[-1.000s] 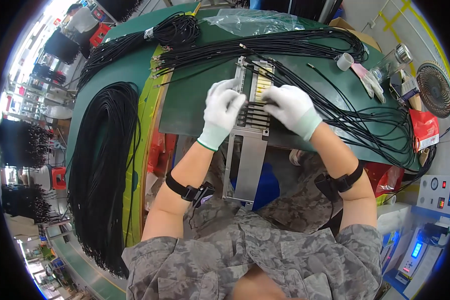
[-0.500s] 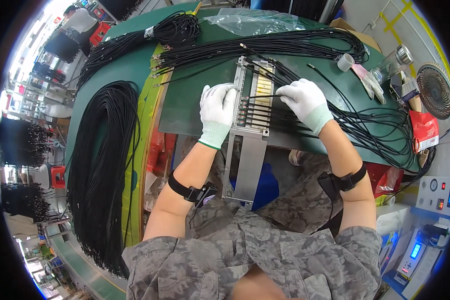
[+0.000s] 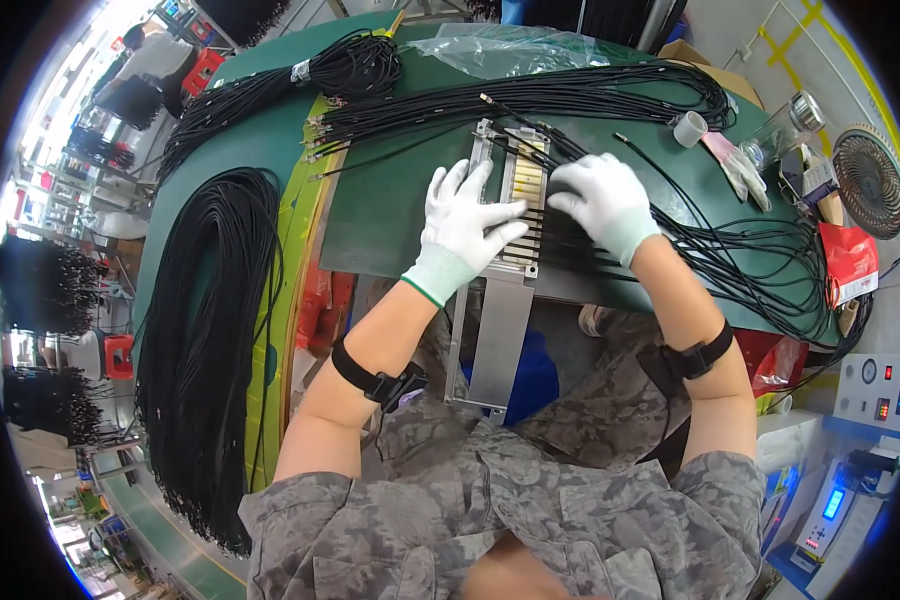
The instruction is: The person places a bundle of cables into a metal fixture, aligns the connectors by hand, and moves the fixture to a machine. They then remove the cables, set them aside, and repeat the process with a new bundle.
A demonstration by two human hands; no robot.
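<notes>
A metal clamping fixture (image 3: 498,345) with a slotted, yellow-and-white strip (image 3: 527,178) lies before me, its near end past the table edge. Several black cables (image 3: 560,247) run across the slots toward the right, blurred near the strip. My left hand (image 3: 460,225), in a white glove, spreads its fingers over the fixture. Its thumb and forefinger reach across the strip at the cables, covering their left ends. On the right of the strip, my gloved right hand (image 3: 602,200) has bent fingers with a gap between forefinger and thumb; no cable shows in that gap.
Black cable bundles lie along the back (image 3: 530,85), at the left (image 3: 205,300) and at the far left (image 3: 355,62). At the right are a glass jar (image 3: 785,125), a spare glove (image 3: 738,165), a white ring (image 3: 689,127), a fan (image 3: 867,175) and a red packet (image 3: 848,262).
My left hand has moved right from the fixture's left side onto the strip, its fingers spreading. My right hand no longer visibly holds the cable it pinched before.
</notes>
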